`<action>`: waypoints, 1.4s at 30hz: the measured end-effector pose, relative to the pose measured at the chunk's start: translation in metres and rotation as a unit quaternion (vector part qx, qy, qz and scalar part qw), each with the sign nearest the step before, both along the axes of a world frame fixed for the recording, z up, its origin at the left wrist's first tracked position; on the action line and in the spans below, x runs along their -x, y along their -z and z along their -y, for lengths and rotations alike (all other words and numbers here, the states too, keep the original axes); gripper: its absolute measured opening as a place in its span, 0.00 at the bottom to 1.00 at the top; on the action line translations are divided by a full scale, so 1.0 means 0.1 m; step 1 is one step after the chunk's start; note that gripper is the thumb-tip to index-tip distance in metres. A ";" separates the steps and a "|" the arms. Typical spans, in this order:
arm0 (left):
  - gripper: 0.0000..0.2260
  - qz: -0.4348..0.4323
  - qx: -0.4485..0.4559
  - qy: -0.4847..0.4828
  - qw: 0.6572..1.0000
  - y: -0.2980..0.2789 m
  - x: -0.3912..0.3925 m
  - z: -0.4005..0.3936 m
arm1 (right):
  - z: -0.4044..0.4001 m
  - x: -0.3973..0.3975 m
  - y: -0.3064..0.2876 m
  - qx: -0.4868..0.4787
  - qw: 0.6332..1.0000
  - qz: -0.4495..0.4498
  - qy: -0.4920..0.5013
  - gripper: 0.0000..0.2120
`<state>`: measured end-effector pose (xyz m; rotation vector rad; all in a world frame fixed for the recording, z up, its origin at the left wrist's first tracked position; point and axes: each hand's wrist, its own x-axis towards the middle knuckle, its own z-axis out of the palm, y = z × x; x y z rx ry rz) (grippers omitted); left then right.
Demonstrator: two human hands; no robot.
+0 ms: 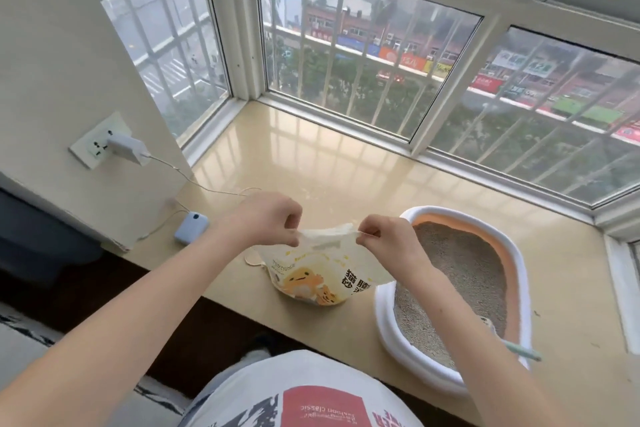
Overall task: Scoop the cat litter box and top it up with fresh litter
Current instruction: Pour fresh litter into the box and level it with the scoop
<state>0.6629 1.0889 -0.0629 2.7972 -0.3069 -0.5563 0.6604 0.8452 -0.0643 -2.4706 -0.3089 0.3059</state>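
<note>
Litter bag [320, 274] top pinched by left hand [268, 218] and right hand [384, 236]; best pulled apart evenly, bag kept upright beside litter box [519, 274].

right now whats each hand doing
Left hand: pinches the left side of the litter bag top.
Right hand: pinches the right side of the bag top.

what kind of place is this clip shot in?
Likely a flat several floors up, at a bay-window ledge: barred windows overlook a street of shops, a litter box sits on the ledge, and a charger is plugged into the wall.
</note>
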 end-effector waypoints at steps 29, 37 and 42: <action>0.06 0.118 0.278 0.075 0.950 0.06 -0.59 -0.05 | -0.62 0.59 -0.14 0.163 0.974 0.100 -0.119 0.01; 0.14 0.155 -0.001 0.352 0.923 0.08 -0.09 -0.46 | -0.52 0.65 -0.20 0.072 0.996 0.015 -0.058 0.09; 0.17 0.211 -0.039 0.360 0.908 0.13 0.02 -0.67 | -0.16 0.67 -0.16 0.181 0.981 0.003 -0.076 0.30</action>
